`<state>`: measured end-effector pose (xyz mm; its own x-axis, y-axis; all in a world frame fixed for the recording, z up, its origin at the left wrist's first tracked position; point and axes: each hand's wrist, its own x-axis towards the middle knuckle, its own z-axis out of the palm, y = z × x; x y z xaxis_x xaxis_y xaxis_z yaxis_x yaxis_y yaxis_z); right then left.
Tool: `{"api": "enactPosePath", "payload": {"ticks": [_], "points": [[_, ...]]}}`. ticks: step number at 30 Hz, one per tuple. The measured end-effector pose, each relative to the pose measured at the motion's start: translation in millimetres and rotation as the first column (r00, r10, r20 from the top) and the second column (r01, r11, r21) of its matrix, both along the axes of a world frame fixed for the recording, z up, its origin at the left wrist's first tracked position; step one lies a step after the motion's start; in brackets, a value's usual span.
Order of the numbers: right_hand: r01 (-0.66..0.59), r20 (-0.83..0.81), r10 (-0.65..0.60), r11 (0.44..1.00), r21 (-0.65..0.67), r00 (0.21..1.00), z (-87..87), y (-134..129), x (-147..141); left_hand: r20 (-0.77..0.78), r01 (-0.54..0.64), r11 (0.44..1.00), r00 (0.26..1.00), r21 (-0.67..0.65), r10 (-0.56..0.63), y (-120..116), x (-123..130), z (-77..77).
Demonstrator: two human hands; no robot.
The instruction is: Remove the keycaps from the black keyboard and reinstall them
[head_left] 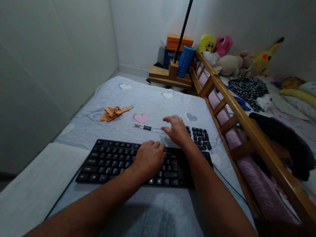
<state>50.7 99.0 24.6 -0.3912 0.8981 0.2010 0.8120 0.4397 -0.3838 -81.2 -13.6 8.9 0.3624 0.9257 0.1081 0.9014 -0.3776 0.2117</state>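
Note:
A black keyboard lies across the cloth-covered table. My left hand rests on its keys right of the middle, fingers together and curled at the far edge; whether anything is under them is hidden. Beyond the keyboard, my right hand hovers with thumb and fingers apart, holding nothing. Just left of its thumb is a thin tool with a black-and-clear handle. Loose black keycaps sit in a cluster right of that hand. An orange cloth lies at the back left with a brush-like tool beside it.
A wooden bed rail runs along the table's right side, with bedding and plush toys beyond. White padding lies at the left. Behind the table are a wooden stand, a blue roller and an orange box.

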Motion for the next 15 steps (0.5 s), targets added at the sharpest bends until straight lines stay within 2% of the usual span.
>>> {"api": "enactPosePath", "payload": {"ticks": [3, 7, 9, 11, 15], "points": [[0.052, -0.227, -0.043, 0.998, 0.035, 0.973, 16.5, -15, 46, -0.014, 0.002, 1.0, 1.0, 0.004, -0.002, 0, 0, 1.3], [0.22, -0.473, -0.202, 0.975, -0.018, 0.857, 25.3, -48, 104, -0.034, -0.003, 1.0, 0.999, -0.004, 0.002, 0, -1, 2.4], [0.309, -0.561, -0.297, 0.948, -0.076, 0.773, 20.8, -64, 123, -0.038, 0.002, 1.0, 0.999, -0.007, -0.002, 0, -1, 2.5], [0.383, -0.597, -0.352, 0.92, -0.081, 0.721, 11.2, -77, 135, -0.041, 0.007, 1.0, 0.999, -0.012, -0.007, 1, -2, 2.4], [0.488, -0.584, -0.402, 0.873, -0.011, 0.706, -12.6, -88, 143, -0.045, 0.02, 1.0, 0.999, -0.02, -0.021, 3, -3, 2.1]]}}
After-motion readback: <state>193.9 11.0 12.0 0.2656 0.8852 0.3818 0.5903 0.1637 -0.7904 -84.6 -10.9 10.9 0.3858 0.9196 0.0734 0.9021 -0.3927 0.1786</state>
